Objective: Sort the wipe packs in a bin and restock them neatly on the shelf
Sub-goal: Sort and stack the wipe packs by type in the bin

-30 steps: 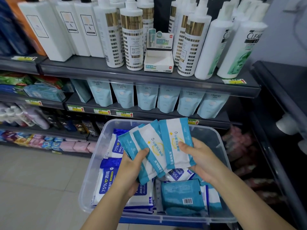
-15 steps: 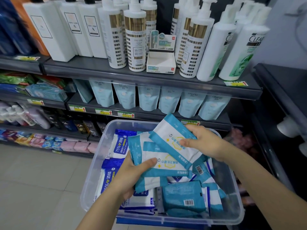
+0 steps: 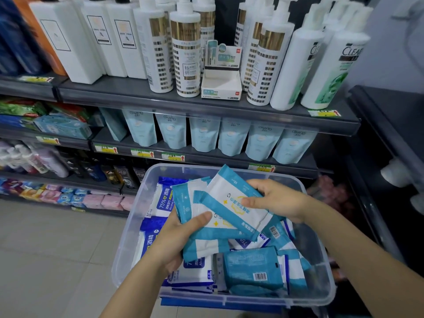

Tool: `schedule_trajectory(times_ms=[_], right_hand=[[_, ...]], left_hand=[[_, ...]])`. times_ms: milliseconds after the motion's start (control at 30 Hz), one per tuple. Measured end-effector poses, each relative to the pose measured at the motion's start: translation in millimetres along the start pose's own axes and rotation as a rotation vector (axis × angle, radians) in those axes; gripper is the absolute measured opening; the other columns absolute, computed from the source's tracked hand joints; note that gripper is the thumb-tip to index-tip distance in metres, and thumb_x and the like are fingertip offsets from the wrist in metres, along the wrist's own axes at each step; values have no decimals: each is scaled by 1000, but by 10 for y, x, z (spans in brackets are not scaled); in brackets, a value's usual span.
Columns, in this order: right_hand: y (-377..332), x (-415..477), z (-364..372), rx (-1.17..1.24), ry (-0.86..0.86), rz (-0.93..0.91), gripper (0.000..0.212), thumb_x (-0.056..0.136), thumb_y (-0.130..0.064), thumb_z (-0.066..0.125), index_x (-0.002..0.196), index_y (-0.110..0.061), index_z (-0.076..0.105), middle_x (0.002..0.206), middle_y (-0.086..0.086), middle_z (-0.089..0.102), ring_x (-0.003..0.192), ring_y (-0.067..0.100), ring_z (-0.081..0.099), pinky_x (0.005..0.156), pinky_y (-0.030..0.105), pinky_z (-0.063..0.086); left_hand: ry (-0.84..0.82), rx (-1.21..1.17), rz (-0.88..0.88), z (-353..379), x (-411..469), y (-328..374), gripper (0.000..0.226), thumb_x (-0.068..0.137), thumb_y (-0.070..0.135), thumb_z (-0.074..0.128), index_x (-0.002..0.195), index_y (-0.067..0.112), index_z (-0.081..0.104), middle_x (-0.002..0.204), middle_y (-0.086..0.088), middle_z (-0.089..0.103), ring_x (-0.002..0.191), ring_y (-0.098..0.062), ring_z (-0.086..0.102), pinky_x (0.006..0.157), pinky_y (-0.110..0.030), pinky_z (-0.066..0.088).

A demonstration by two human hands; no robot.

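wipe packs (image 3: 231, 210) in bin (image 3: 128, 237) | shelf (image 3: 206, 104) behind bin

Even, cool indoor light falls from above. The white bottles (image 3: 185, 53) carry a soft sheen, and the clear bin (image 3: 129, 237) wall shows pale glare. Under each shelf (image 3: 206, 106) it turns dim, and the right side sinks into dark. The centre is sharp; the left edge is smeared with blur. Wide-angle bend curves the shelf lines and tilts bottles outward near the edges
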State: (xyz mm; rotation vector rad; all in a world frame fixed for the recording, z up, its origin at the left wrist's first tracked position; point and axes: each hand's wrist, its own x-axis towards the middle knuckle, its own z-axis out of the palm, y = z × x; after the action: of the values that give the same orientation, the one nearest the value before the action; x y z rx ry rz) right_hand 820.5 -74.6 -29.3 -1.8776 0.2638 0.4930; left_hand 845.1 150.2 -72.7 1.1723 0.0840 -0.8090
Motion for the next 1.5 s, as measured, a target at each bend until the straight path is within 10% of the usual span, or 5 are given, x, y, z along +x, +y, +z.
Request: schedule_trajectory(times_ms=[533, 667, 933, 1267, 1500], right_hand=[[27, 35, 120, -4, 203, 13, 80, 58, -39, 84, 129, -33, 48, 113, 4, 63, 108, 15, 59, 97, 33, 47], [147, -66, 295, 723, 319, 73, 60, 64, -38, 69, 117, -12, 57, 112, 11, 67, 99, 21, 65, 84, 34, 54], [90, 46, 835, 981, 404, 118, 20, 91, -22, 58, 108, -12, 61, 103, 5, 71, 94, 18, 67, 76, 30, 55], [-62, 36, 415, 356, 251, 19, 26, 95, -7, 52, 119, -16, 52, 115, -1, 65, 103, 12, 62, 84, 23, 51], [-25, 98, 568, 275, 261, 15, 23, 93, -6, 54, 111, -19, 54, 112, 0, 65, 102, 16, 64, 92, 41, 52]], left_hand=[[160, -16, 43, 3, 19, -96, 39, 81, 17, 70, 117, 18, 56, 100, -5, 74, 87, -25, 72, 62, -38, 58], [251, -212, 138, 42, 73, -68, 38, 86, 18, 65, 123, 21, 54, 104, -2, 73, 86, -22, 72, 59, -34, 57], [280, -153, 199, 163, 125, -203, 54, 77, 17, 72, 125, 21, 49, 113, -3, 69, 98, -22, 69, 84, -47, 55], [110, -83, 85, 26, 72, -119, 49, 71, 51, 50, 116, 31, 51, 98, 4, 74, 86, -17, 72, 58, -31, 57], [144, -6, 118, 75, 115, -86, 61, 68, 50, 60, 125, 32, 47, 113, 3, 70, 98, -18, 69, 74, -38, 58]])
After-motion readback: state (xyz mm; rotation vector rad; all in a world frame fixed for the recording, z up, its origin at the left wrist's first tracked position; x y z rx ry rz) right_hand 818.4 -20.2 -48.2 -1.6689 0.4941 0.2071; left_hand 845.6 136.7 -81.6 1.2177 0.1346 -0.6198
